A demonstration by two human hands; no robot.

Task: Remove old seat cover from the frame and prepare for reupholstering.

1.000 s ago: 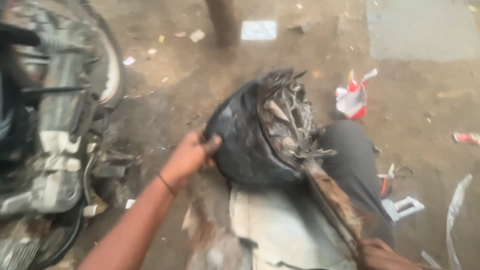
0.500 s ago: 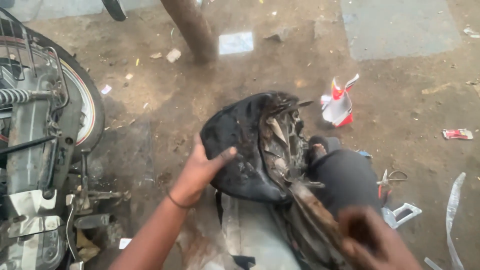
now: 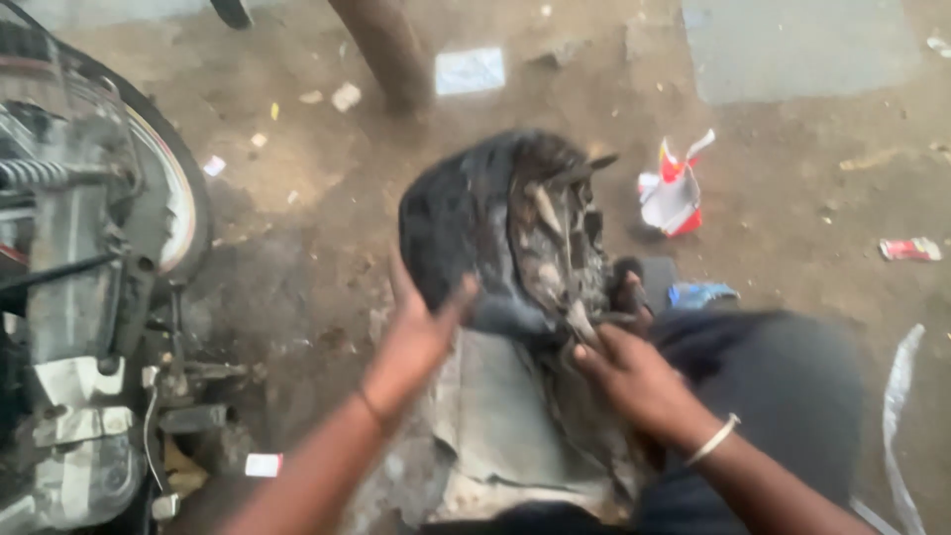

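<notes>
A worn black motorcycle seat [image 3: 500, 233], with its torn underside turned up, stands on end over my lap. My left hand [image 3: 424, 327] grips its left rim, thumb across the black cover. My right hand [image 3: 629, 372], with a pale bangle on the wrist, has its fingers closed on the ragged edge of the seat's underside. A dirty grey cloth [image 3: 500, 426] lies below the seat. My dark-trousered knee [image 3: 773, 376] is at the right.
A parked motorcycle [image 3: 84, 297] with its wheel and engine fills the left edge. A pole base [image 3: 386, 50] rises at the top. A crumpled red and white carton [image 3: 674, 188], paper scraps and a white strip [image 3: 897, 396] litter the dirt ground.
My right hand has come up from the lower right and taken hold of the seat's torn underside. The left hand keeps its grip on the rim. The view has shifted slightly.
</notes>
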